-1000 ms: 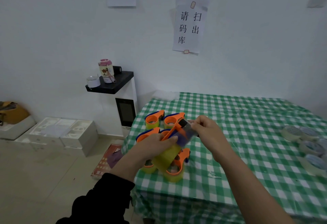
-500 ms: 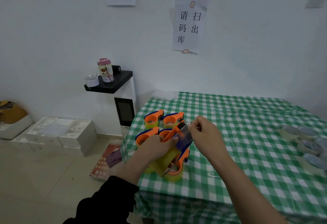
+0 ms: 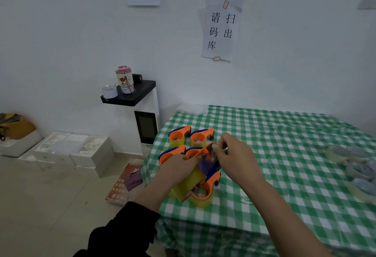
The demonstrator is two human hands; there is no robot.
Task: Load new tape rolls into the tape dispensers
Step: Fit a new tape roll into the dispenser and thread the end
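My left hand (image 3: 179, 164) grips an orange and blue tape dispenser (image 3: 196, 175) loaded with a yellowish roll, held tilted above the table's near left corner. At the dispenser's upper end, by the cutter, my right hand (image 3: 234, 155) pinches the loose end of the tape. Several more loaded orange dispensers stand below and behind it: two at the back (image 3: 191, 136), one at the left (image 3: 171, 154), one in front (image 3: 203, 194). Several loose tape rolls (image 3: 345, 159) lie at the table's right edge.
The table wears a green checked cloth (image 3: 284, 155). To its left stands a white machine with a black top (image 3: 140, 102) carrying a cup and a flask. White foam boxes (image 3: 67, 151) and a red booklet (image 3: 124, 185) lie on the floor.
Both hands and the held dispenser have dropped slightly toward the standing dispensers. My right hand has kept its pinch on the tape end near the cutter.
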